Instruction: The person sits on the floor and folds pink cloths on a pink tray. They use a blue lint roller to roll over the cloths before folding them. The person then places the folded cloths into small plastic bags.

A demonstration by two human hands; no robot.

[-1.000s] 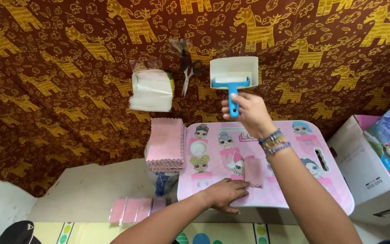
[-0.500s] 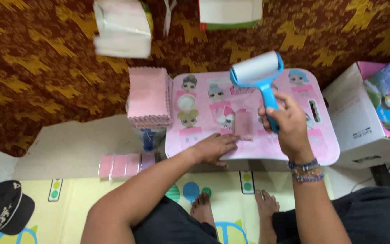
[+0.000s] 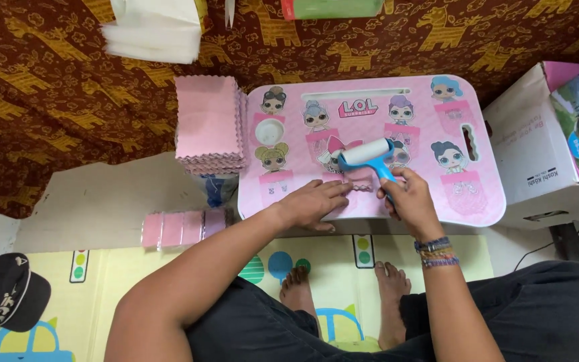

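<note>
My right hand (image 3: 407,201) grips the blue handle of a lint roller (image 3: 368,155) whose white roll rests on a small pink cloth piece (image 3: 355,182) lying on the pink cartoon-printed lap table (image 3: 477,201). My left hand (image 3: 315,203) lies flat on the table's front part, its fingertips pressing the left edge of the same cloth. A tall stack of pink zigzag-edged cloth squares (image 3: 209,124) stands just left of the table.
A row of flat pink packets (image 3: 181,228) lies on the grey board left of my knees. A white cardboard box (image 3: 537,161) stands to the right. A black cap (image 3: 7,300) lies at the lower left. White folded sheets (image 3: 152,33) sit on the brown patterned cloth.
My right hand has brought the roller down from the far cloth onto the pink piece on the table. The view has tilted downward; my left hand has stayed on the cloth.
</note>
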